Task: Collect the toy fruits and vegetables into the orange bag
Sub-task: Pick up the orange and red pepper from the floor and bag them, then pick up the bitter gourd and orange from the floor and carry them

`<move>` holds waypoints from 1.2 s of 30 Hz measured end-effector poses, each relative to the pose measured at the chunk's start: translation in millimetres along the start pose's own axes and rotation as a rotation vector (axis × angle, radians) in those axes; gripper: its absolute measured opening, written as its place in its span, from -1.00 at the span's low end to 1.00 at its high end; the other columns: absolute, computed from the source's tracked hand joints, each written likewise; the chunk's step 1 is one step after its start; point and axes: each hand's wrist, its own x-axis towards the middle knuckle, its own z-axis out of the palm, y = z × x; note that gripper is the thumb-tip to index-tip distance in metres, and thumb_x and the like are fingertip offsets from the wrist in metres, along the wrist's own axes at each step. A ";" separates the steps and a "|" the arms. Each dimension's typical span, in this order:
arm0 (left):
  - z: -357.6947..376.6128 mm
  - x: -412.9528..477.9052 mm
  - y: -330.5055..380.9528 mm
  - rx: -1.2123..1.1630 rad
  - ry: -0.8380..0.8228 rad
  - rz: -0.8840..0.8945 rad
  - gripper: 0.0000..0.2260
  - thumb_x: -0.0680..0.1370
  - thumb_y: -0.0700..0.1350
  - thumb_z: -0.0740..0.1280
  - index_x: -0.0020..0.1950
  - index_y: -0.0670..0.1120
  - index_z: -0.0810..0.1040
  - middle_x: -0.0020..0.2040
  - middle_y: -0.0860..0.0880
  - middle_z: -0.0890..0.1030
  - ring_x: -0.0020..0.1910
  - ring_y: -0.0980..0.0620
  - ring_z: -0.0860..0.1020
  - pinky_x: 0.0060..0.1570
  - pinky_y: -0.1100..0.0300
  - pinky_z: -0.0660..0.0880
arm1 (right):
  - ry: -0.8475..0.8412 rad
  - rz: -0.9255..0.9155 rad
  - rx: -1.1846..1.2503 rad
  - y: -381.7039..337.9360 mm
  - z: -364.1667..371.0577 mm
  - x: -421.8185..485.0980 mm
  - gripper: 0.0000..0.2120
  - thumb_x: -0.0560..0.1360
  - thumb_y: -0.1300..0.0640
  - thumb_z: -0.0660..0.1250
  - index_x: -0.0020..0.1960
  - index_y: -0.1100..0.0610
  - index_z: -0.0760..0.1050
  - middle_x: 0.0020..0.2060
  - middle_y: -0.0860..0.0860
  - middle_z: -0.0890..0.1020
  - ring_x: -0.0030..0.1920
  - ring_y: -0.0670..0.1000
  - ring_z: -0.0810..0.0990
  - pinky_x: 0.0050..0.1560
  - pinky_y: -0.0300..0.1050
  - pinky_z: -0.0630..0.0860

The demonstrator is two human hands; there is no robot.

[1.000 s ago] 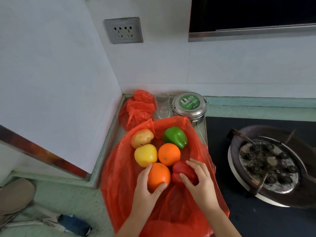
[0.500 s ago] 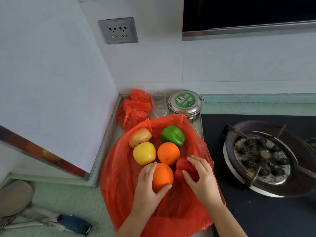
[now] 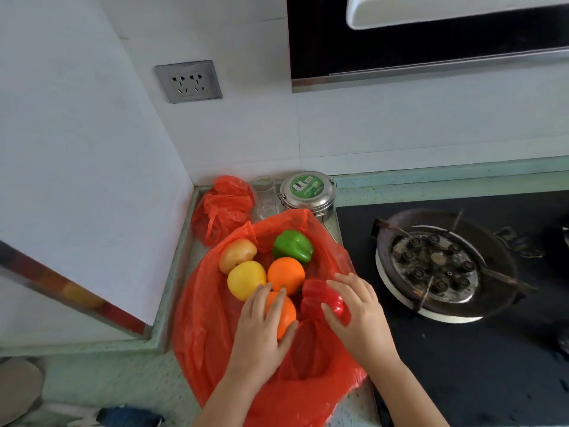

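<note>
An orange plastic bag lies spread flat on the green counter. On it sit a green pepper, a yellow-red apple, a yellow apple and an orange. My left hand grips a second orange at the near side of the group. My right hand curls over a red pepper next to it. Both hands rest low on the bag.
A second, crumpled orange bag lies in the back corner beside a clear glass and a steel tin with a green label. A black stove with a gas burner lies right. White walls close the left and back.
The view has tilted and shifted; both hands keep their hold, the left hand sliding further over its orange and the right hand further over the red pepper.
</note>
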 end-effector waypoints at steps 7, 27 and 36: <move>-25.6 1.8 18.4 -0.026 0.068 0.146 -0.61 0.50 0.05 0.18 0.20 -0.14 0.53 0.24 -0.16 0.51 0.31 -0.16 0.39 0.18 -0.10 0.42 | 0.110 -0.052 -0.112 -30.6 -27.7 -19.9 -0.71 0.45 0.00 0.22 0.11 0.06 0.52 0.09 0.03 0.57 0.19 0.12 0.47 0.13 0.16 0.47; -76.3 -28.4 46.9 -0.350 -0.042 0.606 -0.61 0.57 0.08 0.11 0.27 -0.10 0.46 0.27 -0.06 0.51 0.36 -0.02 0.28 0.33 -0.06 0.17 | 0.406 0.385 -0.537 -127.6 -61.5 -132.8 -0.62 0.35 0.14 0.46 0.15 0.11 0.53 0.13 0.07 0.58 0.22 0.17 0.45 0.15 0.31 0.42; -82.7 -40.6 77.1 -0.470 -0.078 0.775 -0.64 0.52 0.01 0.14 0.21 -0.13 0.50 0.21 -0.10 0.55 0.29 -0.11 0.41 0.20 -0.18 0.35 | 0.559 0.466 -0.681 -160.9 -82.8 -170.9 -0.70 0.39 0.07 0.33 0.10 0.10 0.55 0.08 0.05 0.60 0.18 0.12 0.46 0.16 0.24 0.41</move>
